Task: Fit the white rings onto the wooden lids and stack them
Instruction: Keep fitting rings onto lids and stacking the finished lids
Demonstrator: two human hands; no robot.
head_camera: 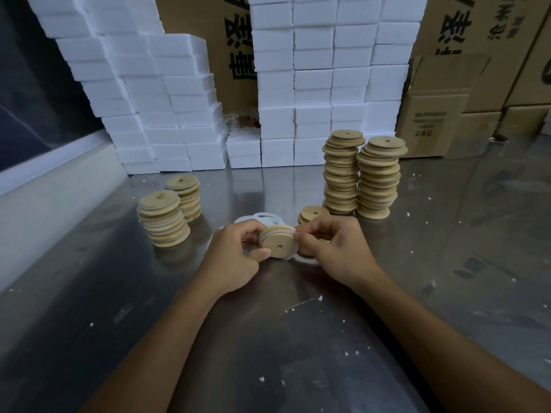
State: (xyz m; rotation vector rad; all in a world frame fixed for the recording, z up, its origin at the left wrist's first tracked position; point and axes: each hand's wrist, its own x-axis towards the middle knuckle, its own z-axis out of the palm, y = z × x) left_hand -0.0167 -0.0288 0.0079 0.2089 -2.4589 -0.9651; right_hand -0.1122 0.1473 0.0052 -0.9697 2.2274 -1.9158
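A round wooden lid [280, 245] with a small centre hole is held tilted above the metal table [119, 293]. My left hand [235, 257] grips its left edge, thumb on the face. My right hand [331, 248] pinches a white ring [290, 234] that wraps the lid's rim. Loose white rings [262, 219] lie on the table just behind my hands. Two short stacks of ringed lids [162, 219] [183, 196] stand at the left. At the right rise two tall stacks of bare lids [341, 171] [378, 177], with a few more lids [313, 214] low in front of them.
White foam boxes [313, 84] are piled high along the back, with cardboard cartons [432, 120] behind and to the right. A pale wall ledge [44, 189] runs along the left. White crumbs dot the table.
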